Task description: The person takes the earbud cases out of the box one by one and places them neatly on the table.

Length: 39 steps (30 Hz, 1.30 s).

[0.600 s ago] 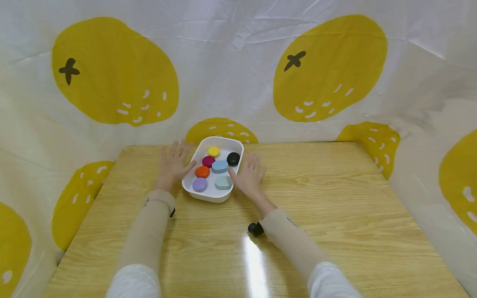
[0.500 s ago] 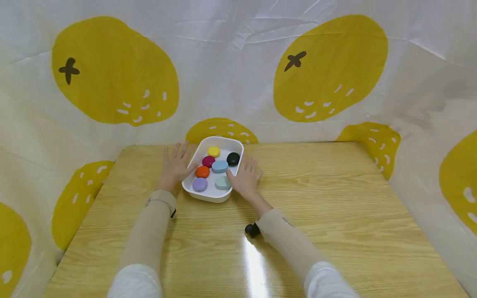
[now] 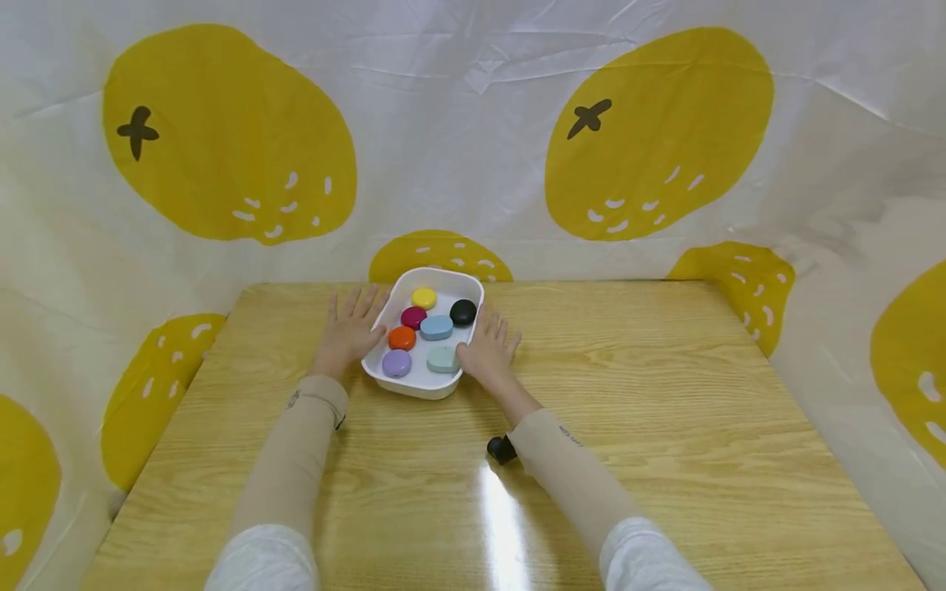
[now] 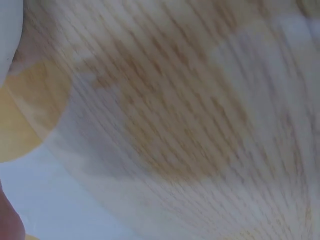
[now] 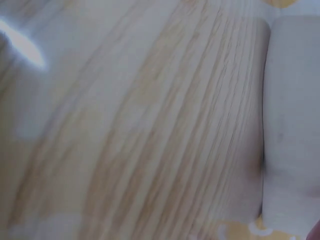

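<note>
A white rectangular tray (image 3: 415, 393) with rounded corners rests on the table, holding several smooth, pebble-like pieces. Among them are a yellow piece (image 3: 424, 299), a dark pink one (image 3: 414, 318), an orange one (image 3: 402, 337), a lavender one (image 3: 397, 363), a light blue one (image 3: 436, 327), a pale green one (image 3: 443, 359) and a black one (image 3: 463, 312). My left hand (image 3: 346, 336) lies along the tray's left side, fingers straight and spread, thumb at the rim. On the right side, my right hand (image 3: 488, 351) mirrors it, its thumb overlapping the rim near the pale green piece.
The wooden table (image 3: 650, 427) extends to the right and toward me. A white curtain (image 3: 451, 123) with big yellow fruit prints hangs behind and at both sides. A black wrist camera (image 3: 502, 449) sticks out from the right sleeve. The right wrist view shows the tray's wall close up.
Both hands have closed in slightly on the tray, the left moving right and the right moving left. The tray and its pieces have kept their places.
</note>
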### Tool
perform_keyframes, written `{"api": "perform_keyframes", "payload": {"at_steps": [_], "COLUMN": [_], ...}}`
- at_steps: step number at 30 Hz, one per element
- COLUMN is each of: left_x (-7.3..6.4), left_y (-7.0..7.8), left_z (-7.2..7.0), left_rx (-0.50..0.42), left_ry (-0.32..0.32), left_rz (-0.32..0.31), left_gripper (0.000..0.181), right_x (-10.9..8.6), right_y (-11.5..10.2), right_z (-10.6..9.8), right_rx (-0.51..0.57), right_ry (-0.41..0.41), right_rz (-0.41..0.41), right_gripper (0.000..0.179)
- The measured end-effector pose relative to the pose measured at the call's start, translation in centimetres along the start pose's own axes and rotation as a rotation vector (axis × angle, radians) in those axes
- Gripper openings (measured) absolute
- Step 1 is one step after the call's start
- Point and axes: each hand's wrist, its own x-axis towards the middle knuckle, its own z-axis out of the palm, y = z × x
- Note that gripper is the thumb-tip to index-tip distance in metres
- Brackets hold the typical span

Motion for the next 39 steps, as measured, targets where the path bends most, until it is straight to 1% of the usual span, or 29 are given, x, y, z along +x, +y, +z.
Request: {"api": "perform_keyframes", "payload": {"at_steps": [4, 7, 11, 14, 19, 24, 27, 31, 34, 39], "left_x": [-0.7, -1.6, -3.3, -4.7, -7.0, -8.7, -9.5, -10.6, -11.3, -12.1], "left_y": [0.4, 1.0, 2.0, 2.8, 3.9, 5.0, 5.5, 6.0, 6.5, 7.0], "left_z": [0.3, 0.6, 0.9, 1.1, 1.4, 1.8, 2.0, 2.3, 2.5, 2.6], "left_rx": [-0.005, -0.026, -0.085, -0.12, -0.138, -0.173, -0.177, -0.157, -0.162, -0.198], "left_ry": [-0.022, -0.006, 0.025, 0.033, 0.04, 0.046, 0.061, 0.075, 0.077, 0.079], "left_rz": [-0.023, -0.048, -0.088, -0.122, -0.164, -0.183, -0.187, -0.189, -0.195, -0.205], "left_gripper": [0.063, 0.063, 0.063, 0.062, 0.063, 0.065, 0.064, 0.063, 0.063, 0.063], "right_x": [-0.2, -0.5, -1.2, -1.8, -3.0, -4.6, -5.5, -6.5, -7.2, -8.2], "right_y": [0.3, 0.6, 0.8, 1.1, 1.6, 2.1, 2.2, 2.4, 2.6, 2.9], "right_z": [-0.4, -0.8, -1.5, -1.8, -1.9, -2.3, -2.5, -2.6, -2.6, -2.5], "right_rx": [-0.037, -0.077, -0.133, -0.16, -0.201, -0.241, -0.268, -0.302, -0.308, -0.293], "right_ry": [-0.037, -0.064, -0.099, -0.119, -0.122, -0.117, -0.113, -0.112, -0.108, -0.098], "right_rz": [-0.03, -0.06, -0.101, -0.135, -0.185, -0.204, -0.217, -0.224, -0.224, -0.234], "right_gripper": [0.082, 0.08, 0.078, 0.078, 0.076, 0.074, 0.073, 0.073, 0.074, 0.074]}}
